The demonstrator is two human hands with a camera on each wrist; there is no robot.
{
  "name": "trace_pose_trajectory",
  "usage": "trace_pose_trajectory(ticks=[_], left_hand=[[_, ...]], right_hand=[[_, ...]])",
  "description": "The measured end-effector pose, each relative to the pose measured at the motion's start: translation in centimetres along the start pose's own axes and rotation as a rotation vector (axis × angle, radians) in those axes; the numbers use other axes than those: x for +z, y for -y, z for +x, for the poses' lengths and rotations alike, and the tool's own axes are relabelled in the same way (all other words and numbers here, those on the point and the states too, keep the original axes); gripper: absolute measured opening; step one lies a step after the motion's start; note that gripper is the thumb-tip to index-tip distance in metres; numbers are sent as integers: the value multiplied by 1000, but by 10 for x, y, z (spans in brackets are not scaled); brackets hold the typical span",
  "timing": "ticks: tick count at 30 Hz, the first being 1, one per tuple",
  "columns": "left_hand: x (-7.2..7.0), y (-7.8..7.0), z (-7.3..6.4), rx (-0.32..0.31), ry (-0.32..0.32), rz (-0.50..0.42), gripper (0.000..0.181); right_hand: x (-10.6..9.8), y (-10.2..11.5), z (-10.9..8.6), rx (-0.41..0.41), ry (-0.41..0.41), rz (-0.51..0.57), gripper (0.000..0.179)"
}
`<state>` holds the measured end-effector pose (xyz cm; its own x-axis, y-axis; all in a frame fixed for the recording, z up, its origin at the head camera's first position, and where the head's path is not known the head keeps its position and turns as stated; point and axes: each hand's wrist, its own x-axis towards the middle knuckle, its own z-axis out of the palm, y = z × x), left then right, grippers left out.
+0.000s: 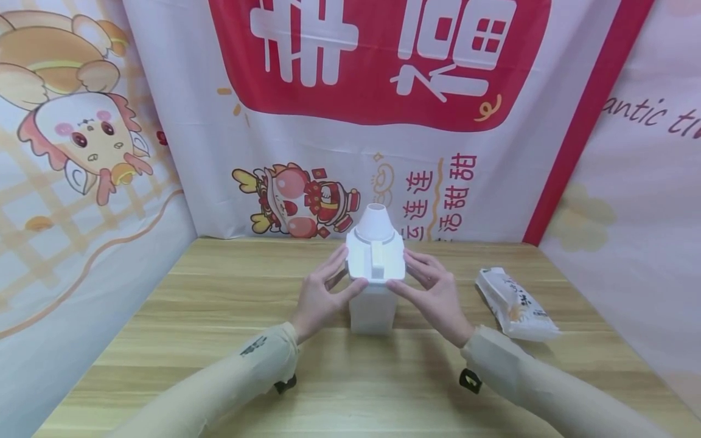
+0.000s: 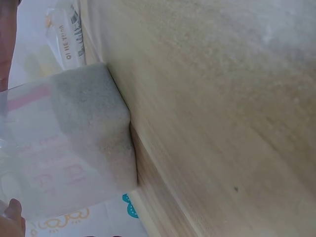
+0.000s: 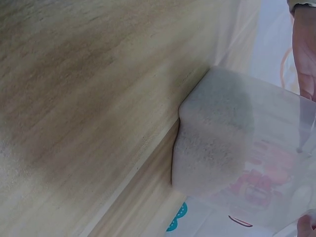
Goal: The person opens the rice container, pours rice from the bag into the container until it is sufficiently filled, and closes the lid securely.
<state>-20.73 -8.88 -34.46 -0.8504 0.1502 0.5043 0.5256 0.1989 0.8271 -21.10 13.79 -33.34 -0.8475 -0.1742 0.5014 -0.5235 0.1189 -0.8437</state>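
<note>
A tall translucent storage container [image 1: 372, 313] stands upright on the table, with a white lid [image 1: 358, 255] and a cone-shaped white piece [image 1: 375, 224] on top. Pale, grainy contents fill its lower part in the left wrist view [image 2: 91, 106] and the right wrist view. From the left side my left hand [image 1: 323, 296] holds the lid, thumb at the front edge and fingers along the side. My right hand [image 1: 435, 295] grips the opposite side the same way, its thumb close to the other at the front.
A printed white plastic bag [image 1: 515, 304] lies on the wooden table [image 1: 219, 304] to the right of the container. Printed cloth [image 1: 213, 182] hangs behind the table's far edge, and more cloth lines the left and right sides.
</note>
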Motion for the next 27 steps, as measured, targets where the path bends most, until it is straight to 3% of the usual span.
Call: trace_pose_trajectory(ticks=[4, 11, 20, 27], left_hand=[[2, 6, 2, 15, -7, -4, 71], [4, 11, 8, -1, -3, -3, 72], [7, 41, 17, -4, -12, -12, 74], [6, 46, 20, 14, -17, -27, 76]], right_hand=[[0, -1, 2, -8, -2, -1, 62], [-4, -27, 9, -38, -10, 20, 62], [-3, -9, 9, -16, 5, 9, 60], [-4, -13, 14, -32, 7, 2, 59]])
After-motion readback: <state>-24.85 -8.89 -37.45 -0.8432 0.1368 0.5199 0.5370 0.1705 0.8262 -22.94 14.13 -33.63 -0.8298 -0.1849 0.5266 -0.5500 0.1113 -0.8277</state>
